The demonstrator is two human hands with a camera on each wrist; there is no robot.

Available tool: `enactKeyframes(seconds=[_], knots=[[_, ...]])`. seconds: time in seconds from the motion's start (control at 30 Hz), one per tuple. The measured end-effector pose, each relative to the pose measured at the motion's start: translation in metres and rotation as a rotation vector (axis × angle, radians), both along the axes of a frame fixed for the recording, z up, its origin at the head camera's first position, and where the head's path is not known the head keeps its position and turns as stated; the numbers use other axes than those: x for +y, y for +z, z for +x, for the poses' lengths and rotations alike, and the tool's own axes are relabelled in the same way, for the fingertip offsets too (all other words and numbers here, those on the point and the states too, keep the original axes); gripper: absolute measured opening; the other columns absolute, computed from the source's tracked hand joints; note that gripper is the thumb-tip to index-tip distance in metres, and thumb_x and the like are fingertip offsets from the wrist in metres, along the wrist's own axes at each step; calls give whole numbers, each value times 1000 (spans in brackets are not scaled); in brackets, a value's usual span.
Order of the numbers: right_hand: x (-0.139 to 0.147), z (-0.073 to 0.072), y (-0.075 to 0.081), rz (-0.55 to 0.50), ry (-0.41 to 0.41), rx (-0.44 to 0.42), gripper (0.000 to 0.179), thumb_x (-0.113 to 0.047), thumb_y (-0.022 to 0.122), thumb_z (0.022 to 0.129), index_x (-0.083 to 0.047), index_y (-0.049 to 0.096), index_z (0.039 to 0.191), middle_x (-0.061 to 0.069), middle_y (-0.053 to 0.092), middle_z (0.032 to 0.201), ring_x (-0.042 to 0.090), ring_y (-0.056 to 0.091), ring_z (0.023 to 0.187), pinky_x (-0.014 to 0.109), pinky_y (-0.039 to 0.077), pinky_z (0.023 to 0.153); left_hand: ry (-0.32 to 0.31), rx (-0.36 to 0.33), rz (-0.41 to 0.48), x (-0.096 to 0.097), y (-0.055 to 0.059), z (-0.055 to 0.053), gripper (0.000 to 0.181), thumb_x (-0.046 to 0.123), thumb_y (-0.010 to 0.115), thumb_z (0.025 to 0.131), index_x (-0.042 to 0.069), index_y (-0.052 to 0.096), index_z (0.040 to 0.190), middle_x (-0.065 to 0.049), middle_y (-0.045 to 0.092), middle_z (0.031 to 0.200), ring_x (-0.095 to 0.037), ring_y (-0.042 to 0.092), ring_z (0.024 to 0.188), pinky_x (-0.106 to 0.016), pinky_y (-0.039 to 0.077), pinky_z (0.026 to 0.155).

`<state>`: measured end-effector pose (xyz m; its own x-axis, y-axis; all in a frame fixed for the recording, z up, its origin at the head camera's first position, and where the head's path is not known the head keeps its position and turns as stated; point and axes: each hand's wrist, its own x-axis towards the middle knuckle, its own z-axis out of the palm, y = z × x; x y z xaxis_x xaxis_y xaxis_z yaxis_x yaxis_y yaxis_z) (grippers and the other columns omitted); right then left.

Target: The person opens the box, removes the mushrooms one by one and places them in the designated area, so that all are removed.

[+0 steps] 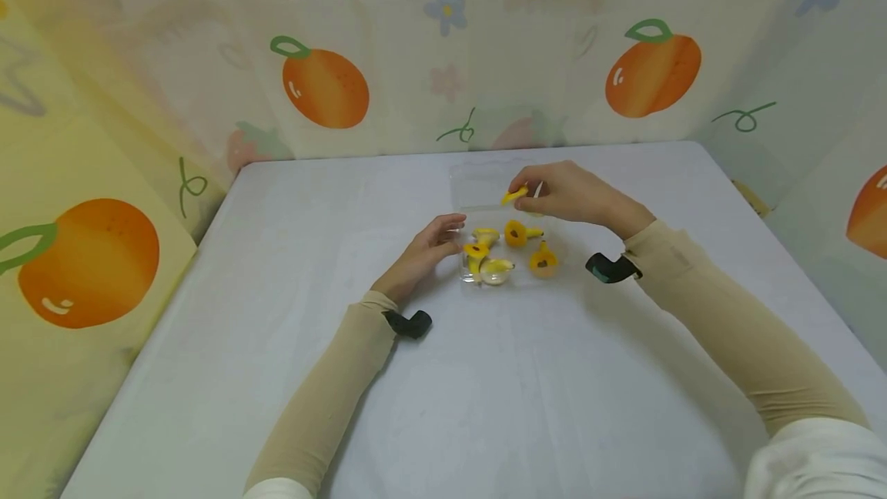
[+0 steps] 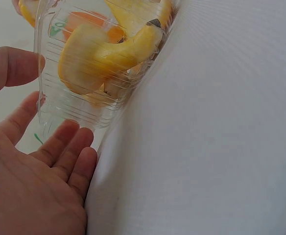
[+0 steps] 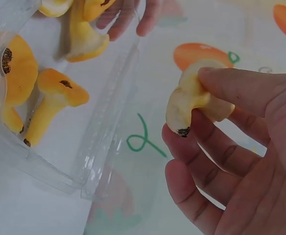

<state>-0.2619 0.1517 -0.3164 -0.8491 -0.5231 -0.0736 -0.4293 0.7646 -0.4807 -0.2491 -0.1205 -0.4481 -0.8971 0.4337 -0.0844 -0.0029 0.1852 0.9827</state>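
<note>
My right hand (image 1: 567, 191) pinches a yellow mushroom (image 3: 179, 105) between thumb and fingers, raised over the far side of a clear plastic box (image 1: 467, 277). Its stem end is dark, as the right wrist view shows. Several more yellow mushrooms lie in the box, among them one with an orange cap (image 1: 516, 233) and another near the front right (image 1: 543, 260). At the box's left side is my left hand (image 1: 428, 247), its fingers loosely extended. In the left wrist view, the thumb (image 2: 23, 68) meets the rim and the other fingertips lie along the ribbed wall.
The clear hinged lid (image 1: 474, 182) lies folded back behind the box. A white cloth (image 1: 291, 268) covers the table. Behind and beside it hang curtains (image 1: 395, 60) printed with oranges and flowers. Dark camera mounts (image 1: 409, 324) stick out from both wrists.
</note>
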Motion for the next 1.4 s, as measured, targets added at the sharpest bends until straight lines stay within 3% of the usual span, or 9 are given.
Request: enactKeyframes(seconds=[0.33, 0.93, 1.4], knots=[[6, -3, 5, -53, -36, 13, 29, -26, 67, 98, -15, 67, 125, 9, 69, 107, 22, 64, 86, 32, 54, 72, -4, 3, 4, 0, -1, -1, 57, 10, 57, 99, 13, 40, 153, -9, 43, 157, -29, 42, 144, -50, 34, 121], [23, -7, 14, -46, -126, 36, 32, -28, 64, 99, -12, 66, 127, 13, 67, 112, 25, 64, 90, 31, 53, 72, 10, -1, -17, 0, -2, 0, 57, 15, 57, 98, 17, 42, 152, -6, 42, 157, -28, 41, 144, -52, 32, 121], [42, -15, 16, -72, -300, 34, 41, -33, 60, 100, -10, 62, 134, 20, 65, 124, 34, 60, 109, 42, 52, 82, 16, -3, -9, 2, -2, 0, 57, 13, 57, 98, 16, 41, 153, -8, 42, 158, -28, 40, 144, -51, 32, 122]])
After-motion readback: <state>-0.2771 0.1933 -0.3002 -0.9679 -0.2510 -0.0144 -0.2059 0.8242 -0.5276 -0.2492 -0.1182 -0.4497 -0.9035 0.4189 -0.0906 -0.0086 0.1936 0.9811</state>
